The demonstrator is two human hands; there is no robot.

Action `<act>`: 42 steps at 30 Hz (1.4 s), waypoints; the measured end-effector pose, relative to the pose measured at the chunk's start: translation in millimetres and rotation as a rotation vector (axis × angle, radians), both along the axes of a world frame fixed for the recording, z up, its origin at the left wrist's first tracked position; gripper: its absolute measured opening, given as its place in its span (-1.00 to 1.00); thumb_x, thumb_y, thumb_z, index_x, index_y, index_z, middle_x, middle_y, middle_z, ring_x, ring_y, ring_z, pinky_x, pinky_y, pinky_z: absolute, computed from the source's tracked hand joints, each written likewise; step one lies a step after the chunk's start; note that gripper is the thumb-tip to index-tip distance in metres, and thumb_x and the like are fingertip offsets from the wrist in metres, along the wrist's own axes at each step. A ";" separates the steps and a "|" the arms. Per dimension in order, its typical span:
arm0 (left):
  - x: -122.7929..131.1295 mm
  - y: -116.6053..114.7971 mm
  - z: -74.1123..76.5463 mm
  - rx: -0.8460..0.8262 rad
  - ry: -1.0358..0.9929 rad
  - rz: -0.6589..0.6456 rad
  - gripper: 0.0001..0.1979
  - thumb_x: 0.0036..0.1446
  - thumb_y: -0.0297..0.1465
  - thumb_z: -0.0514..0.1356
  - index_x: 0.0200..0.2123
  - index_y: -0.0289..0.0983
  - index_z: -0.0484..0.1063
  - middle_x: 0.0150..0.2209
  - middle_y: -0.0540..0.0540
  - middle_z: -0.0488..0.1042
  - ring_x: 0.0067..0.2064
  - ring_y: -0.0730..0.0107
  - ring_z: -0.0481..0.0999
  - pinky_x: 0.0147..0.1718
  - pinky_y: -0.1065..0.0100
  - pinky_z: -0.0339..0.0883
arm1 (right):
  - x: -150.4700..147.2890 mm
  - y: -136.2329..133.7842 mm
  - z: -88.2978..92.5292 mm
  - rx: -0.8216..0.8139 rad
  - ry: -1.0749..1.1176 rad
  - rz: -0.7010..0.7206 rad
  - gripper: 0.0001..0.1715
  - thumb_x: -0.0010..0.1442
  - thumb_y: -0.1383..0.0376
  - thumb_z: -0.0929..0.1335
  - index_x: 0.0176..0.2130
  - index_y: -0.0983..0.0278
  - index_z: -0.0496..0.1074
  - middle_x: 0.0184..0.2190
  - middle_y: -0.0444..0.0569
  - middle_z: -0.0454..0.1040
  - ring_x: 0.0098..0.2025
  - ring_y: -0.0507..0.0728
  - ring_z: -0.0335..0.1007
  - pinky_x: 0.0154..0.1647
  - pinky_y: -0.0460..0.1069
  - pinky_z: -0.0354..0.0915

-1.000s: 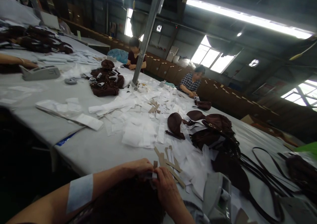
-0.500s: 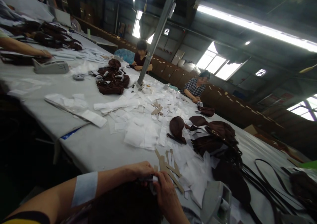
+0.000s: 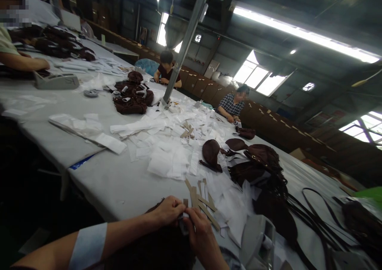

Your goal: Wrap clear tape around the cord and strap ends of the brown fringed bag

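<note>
My left hand (image 3: 170,211) and my right hand (image 3: 204,235) meet at the near edge of the table, both with fingers pinched. Between their fingertips is a small whitish strip (image 3: 183,224), partly hidden by the fingers. Below it a dark brown bag (image 3: 152,244) lies against my body, mostly in shadow. Just beyond my fingers, tan card strips (image 3: 195,198) lie loose on the table. A grey tape dispenser (image 3: 258,238) stands to the right of my right hand.
White paper sheets (image 3: 167,158) cover the middle of the table (image 3: 119,186). Brown bags (image 3: 262,158) and dark straps (image 3: 316,218) lie at right, with more bags (image 3: 134,96) farther back. A metal post (image 3: 186,43) rises from the table. Several co-workers sit or stand around it.
My left forearm has shifted slightly down and my left fingers are a little more upright, still against the right ones. At far left, a co-worker has leaned further into view.
</note>
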State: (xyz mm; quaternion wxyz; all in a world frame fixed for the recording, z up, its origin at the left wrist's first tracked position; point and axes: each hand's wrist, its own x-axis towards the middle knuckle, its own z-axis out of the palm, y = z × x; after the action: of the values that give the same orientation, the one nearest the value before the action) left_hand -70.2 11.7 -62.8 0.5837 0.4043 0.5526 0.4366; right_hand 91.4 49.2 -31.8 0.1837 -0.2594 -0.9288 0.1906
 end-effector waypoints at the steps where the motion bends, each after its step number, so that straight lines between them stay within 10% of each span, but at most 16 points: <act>1: -2.0 -2.1 1.7 0.010 -0.020 -0.022 -0.75 -0.01 -0.25 0.08 -0.58 -0.29 0.33 -0.72 0.09 0.26 -0.67 0.50 0.26 -0.68 0.49 0.01 | -0.4 -0.3 2.5 0.022 0.000 0.005 -0.76 0.26 0.43 0.20 -0.14 0.18 0.35 -0.26 -0.05 0.47 -0.19 0.14 0.43 -0.17 0.02 0.38; 13: -5.8 -12.1 5.7 0.032 -0.207 -0.012 -0.64 -0.10 -0.11 0.23 -0.52 -0.34 0.40 -0.67 0.04 0.34 -0.64 0.50 0.29 -0.66 0.48 0.06 | -0.9 -2.7 10.4 0.137 0.036 0.061 -0.80 0.27 0.38 0.22 -0.15 0.16 0.35 -0.31 -0.10 0.54 -0.29 0.11 0.50 -0.16 0.04 0.35; 20: -0.8 -14.1 -3.0 0.103 -0.252 0.093 -0.60 -0.09 -0.10 0.23 -0.61 -0.38 0.43 -0.71 0.04 0.29 -0.65 0.53 0.24 -0.65 0.47 0.07 | 5.1 2.3 -3.0 0.110 0.120 -0.152 -0.70 0.17 0.30 0.33 -0.07 0.20 0.27 -0.15 0.04 0.54 -0.14 0.20 0.52 -0.25 0.02 0.46; 27: 2.5 -19.5 2.2 0.180 -0.326 0.201 -0.60 -0.06 -0.16 0.27 -0.32 -0.40 0.58 -0.56 -0.05 0.46 -0.62 0.52 0.30 -0.60 0.45 0.20 | 0.8 3.1 -0.4 0.019 0.167 -0.183 -0.56 0.15 0.30 0.33 0.04 0.21 0.24 -0.18 0.01 0.57 -0.16 0.19 0.55 -0.20 0.02 0.49; 42: -8.7 -24.3 4.2 0.217 -0.286 0.101 -0.53 0.08 -0.07 0.16 -0.39 -0.41 0.57 -0.56 -0.10 0.49 -0.56 0.45 0.38 -0.55 0.44 0.23 | 3.2 5.8 -1.8 -0.070 0.165 -0.139 -0.50 0.11 0.43 0.33 0.05 0.17 0.31 -0.13 0.00 0.55 -0.12 0.16 0.53 -0.09 0.02 0.47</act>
State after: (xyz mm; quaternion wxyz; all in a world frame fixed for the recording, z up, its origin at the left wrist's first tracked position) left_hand -78.9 -12.6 -58.6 0.5867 0.3703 0.4331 0.5754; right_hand 94.6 55.0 -33.6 0.2634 -0.3128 -0.8830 0.2303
